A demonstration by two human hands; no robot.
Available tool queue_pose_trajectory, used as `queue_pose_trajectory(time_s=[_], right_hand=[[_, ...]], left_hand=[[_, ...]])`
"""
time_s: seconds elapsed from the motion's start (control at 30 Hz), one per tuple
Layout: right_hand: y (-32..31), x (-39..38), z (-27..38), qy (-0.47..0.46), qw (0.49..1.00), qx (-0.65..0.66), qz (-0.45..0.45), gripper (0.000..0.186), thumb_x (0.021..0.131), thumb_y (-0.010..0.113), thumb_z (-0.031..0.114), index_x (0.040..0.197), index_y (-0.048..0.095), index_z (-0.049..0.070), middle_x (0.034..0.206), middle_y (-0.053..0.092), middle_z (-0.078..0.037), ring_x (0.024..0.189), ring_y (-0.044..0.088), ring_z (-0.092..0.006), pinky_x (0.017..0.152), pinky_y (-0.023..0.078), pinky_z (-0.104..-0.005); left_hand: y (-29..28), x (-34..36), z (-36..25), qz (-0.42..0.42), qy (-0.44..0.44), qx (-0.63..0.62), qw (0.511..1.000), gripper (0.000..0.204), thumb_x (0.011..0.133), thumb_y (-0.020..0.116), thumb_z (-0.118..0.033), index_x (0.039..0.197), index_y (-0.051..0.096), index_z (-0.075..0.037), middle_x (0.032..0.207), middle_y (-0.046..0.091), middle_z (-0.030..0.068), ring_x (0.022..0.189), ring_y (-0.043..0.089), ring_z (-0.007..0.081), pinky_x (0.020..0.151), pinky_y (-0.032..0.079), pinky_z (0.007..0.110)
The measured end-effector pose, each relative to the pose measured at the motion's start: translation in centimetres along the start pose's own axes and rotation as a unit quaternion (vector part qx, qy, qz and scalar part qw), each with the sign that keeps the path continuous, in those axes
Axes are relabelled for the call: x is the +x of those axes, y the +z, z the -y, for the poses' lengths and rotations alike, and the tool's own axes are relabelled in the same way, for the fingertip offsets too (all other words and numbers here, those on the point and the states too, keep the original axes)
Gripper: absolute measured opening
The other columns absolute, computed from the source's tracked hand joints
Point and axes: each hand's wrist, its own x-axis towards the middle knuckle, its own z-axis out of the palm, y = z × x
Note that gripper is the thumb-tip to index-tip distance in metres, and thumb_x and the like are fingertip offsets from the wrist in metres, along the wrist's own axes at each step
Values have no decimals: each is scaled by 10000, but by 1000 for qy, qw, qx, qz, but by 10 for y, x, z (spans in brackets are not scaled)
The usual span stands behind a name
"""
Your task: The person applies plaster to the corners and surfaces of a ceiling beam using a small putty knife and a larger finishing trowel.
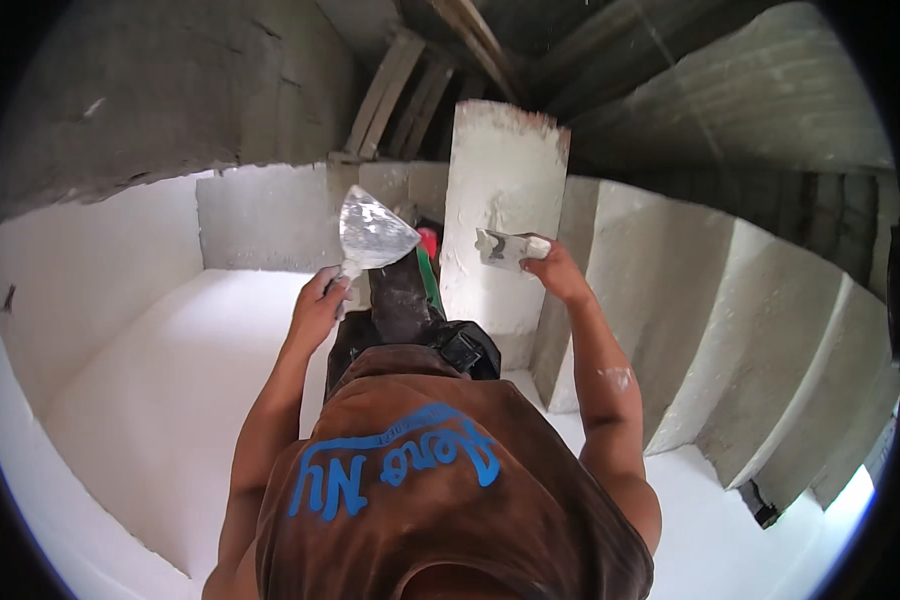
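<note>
Stairwell under raw concrete, grey stair soffit [730, 290] stepping down to my right, white-skimmed wall [80, 270] on my left and white floor [200, 400] below. Ahead stands a narrow upright pier [500, 200], its face freshly coated with pale putty, reddish brick showing along its top edge.

My right hand [555, 270] is clenched around the handle of a small putty knife [505, 247], blade pressed flat against the pier face, near the pier's right edge at mid-height. My left hand [320, 300] grips the handle of a wide filling knife [373, 232], held up and clear of the pier, blade tilted toward me and smeared with putty; it serves as my hawk. Something red and green [428, 255] shows between the two blades, by my knee; I cannot tell what it is.

Judgement on doing this stroke well: keep the small blade at a shallow angle, with even pressure across its width, and draw it in one long pass rather than dabs. Overlap the wet band beside it so no ridge stays. At the pier's right edge, ease off so the putty doesn't roll over the corner. Scrape excess back onto the wide knife and keep that blade level enough that the load doesn't slide off. The patch near the blade looks rougher than the rest; it likely wants a second light pass.
</note>
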Motion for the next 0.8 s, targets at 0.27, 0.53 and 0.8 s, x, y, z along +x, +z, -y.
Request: queue_pose_trajectory(time_s=[0.27,0.53,0.8], right_hand=[[29,-74,232,-418,908,-3,31,316,828,631,-60,1134,656,15,1197,658,-181,1155,600,-310,992,452,-400],[69,-27,271,-656,715,-229,79,407,759,755,79,1161,691,92,1232,654,-105,1124,584,-337,976,464,-420],[164,22,288,-616,734,-191,211,327,852,600,-21,1175,641,13,1213,660,-161,1085,633,-309,949,475,-384]], left_hand=[[-7,-74,-101,35,73,-159,984,322,1008,561,-233,1257,600,-32,809,642,42,548,498,67,456,364,225],[2,-155,-104,-89,210,-322,919,351,998,554,-165,1286,579,35,804,627,74,539,495,95,455,353,224],[23,-220,-32,-285,283,-397,825,411,978,586,-239,1282,581,36,828,632,76,574,511,98,492,364,227]])
